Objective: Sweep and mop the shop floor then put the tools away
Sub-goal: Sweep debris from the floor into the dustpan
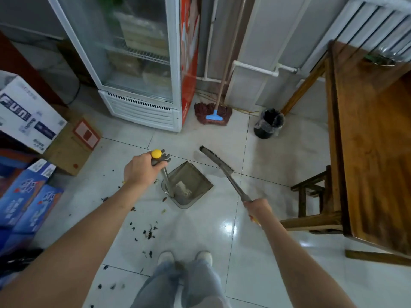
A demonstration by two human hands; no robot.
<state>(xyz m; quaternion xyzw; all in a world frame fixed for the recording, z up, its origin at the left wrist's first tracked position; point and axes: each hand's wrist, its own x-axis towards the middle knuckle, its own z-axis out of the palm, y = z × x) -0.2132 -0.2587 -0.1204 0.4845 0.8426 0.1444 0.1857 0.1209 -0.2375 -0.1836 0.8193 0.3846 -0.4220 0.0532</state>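
L hand (139,168) wrapped round dustpan (188,185) handle top, pan flat on tile as catcher. R hand (258,208) gripping broom (216,162) shaft, head just beyond pan mouth. Debris (149,232) lies btwn pan and my feet, unswept. Mop (213,113) parked by fridge (142,63) for later.

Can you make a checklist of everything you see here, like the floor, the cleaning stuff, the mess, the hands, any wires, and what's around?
Surface: pale tiled floor, glossy.
Job's things: dustpan on floor; broom beside it; mop leaning by the fridge.
Clutter: dark debris scattered near the feet.
Hands: left hand grips dustpan handle; right hand grips broom handle.
Cables: yellowish cord along the wall.
Surroundings: bin, wooden table, stool, boxes.
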